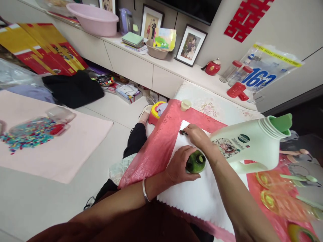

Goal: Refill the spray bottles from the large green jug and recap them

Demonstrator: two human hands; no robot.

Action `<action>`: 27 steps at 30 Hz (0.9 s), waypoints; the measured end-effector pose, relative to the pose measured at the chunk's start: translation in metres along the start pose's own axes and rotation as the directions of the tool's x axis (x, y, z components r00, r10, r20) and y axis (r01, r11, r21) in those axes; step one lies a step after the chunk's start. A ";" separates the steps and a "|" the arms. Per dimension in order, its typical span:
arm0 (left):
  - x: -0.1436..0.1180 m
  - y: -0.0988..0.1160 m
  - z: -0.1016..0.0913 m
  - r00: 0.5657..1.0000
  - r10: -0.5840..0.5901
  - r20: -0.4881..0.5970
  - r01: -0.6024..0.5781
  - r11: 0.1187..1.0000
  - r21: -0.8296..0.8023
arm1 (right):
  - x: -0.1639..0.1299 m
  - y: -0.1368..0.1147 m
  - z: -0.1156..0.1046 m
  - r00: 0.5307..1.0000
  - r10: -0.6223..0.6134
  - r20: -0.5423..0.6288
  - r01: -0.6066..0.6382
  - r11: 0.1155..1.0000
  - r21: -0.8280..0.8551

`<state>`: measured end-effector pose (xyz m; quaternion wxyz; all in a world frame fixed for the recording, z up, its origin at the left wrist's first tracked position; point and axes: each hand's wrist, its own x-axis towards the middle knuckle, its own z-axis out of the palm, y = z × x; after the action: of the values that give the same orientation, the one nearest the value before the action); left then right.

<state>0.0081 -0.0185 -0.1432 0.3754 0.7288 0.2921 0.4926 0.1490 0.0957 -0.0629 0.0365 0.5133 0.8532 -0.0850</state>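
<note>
My left hand [179,164] is wrapped around a small dark green bottle [196,162] that stands upright on a white cloth [199,195]. Its top faces up and shows an open neck. My right hand [196,136] reaches across above it and pinches a small dark object [182,132], possibly the bottle's cap, at the cloth's far edge. A large white jug [249,143] with a green spout lies tilted to the right of my right forearm. A small cream cap [185,105] stands further back on the pink table cover [161,141].
Pink plastic spoons and dishes [282,195] lie at the right of the table. A low white cabinet [141,67] behind holds framed photos, a pink basin [93,18] and red jars. On the floor to the left a pink mat [58,151] carries colourful beads.
</note>
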 end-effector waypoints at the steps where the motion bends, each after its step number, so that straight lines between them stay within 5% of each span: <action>1: 0.000 0.000 0.000 1.000 -0.006 0.004 0.006 1.000 -0.011 | 0.000 -0.001 0.000 1.000 -0.003 -0.010 0.003 1.000 0.002; 5: -0.001 0.001 -0.002 0.999 -0.037 0.018 0.037 0.999 -0.017 | -0.023 -0.015 -0.021 0.977 0.010 -0.213 -0.007 1.000 0.013; 7: -0.002 0.001 -0.002 1.000 -0.025 0.011 0.025 1.000 -0.005 | -0.050 -0.027 -0.043 0.904 0.022 -0.426 -0.017 1.000 0.016; 8: -0.002 0.001 -0.003 1.000 -0.013 0.005 0.013 1.000 -0.002 | -0.066 -0.032 -0.055 0.819 0.027 -0.573 -0.021 1.000 0.018; 9: -0.002 0.001 -0.003 1.000 0.001 0.000 -0.001 1.000 -0.002 | -0.083 -0.035 -0.067 0.620 -0.019 -0.784 0.033 0.999 0.002; 11: -0.003 0.001 -0.003 1.000 0.020 -0.011 -0.020 1.000 -0.007 | -0.117 -0.035 -0.085 0.204 -0.084 -0.975 -0.024 0.996 -0.091; 12: -0.003 0.002 -0.003 1.000 0.024 -0.014 -0.024 1.000 -0.010 | -0.133 -0.030 -0.089 0.063 -0.093 -0.994 -0.089 0.991 -0.099; 14: -0.003 0.003 -0.003 1.000 0.017 -0.010 -0.018 1.000 -0.012 | -0.162 -0.015 -0.085 -0.108 0.015 -0.994 -0.121 0.992 0.028; 15: -0.003 0.003 -0.003 1.000 0.007 -0.004 -0.007 1.000 -0.012 | -0.175 -0.005 -0.078 -0.117 0.163 -0.980 -0.050 0.984 0.170; 18: -0.002 0.005 -0.003 0.999 -0.031 0.009 0.031 0.999 -0.012 | -0.206 0.020 -0.047 0.116 0.660 -0.742 0.109 0.734 0.670; 20: -0.001 0.007 -0.004 0.999 -0.043 0.015 0.043 0.999 -0.015 | -0.217 0.030 -0.025 0.262 0.794 -0.549 0.135 0.533 0.835; 22: -0.001 0.008 -0.005 0.998 -0.056 0.027 0.057 0.998 -0.020 | -0.220 0.035 -0.010 0.342 0.837 -0.426 0.122 0.410 0.904; 24: 0.000 0.009 -0.006 0.997 -0.071 0.039 0.072 0.997 -0.025 | -0.213 0.040 0.000 0.331 0.859 -0.390 0.121 0.372 0.920; 27: 0.000 0.010 -0.007 0.996 -0.079 0.044 0.081 0.996 -0.028 | -0.194 0.049 0.009 0.243 0.879 -0.411 0.160 0.382 0.910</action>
<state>0.0021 -0.0218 -0.1331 0.4118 0.7213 0.3056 0.4657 0.2833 -0.0525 -0.0476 -0.6620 0.6302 0.3683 -0.1702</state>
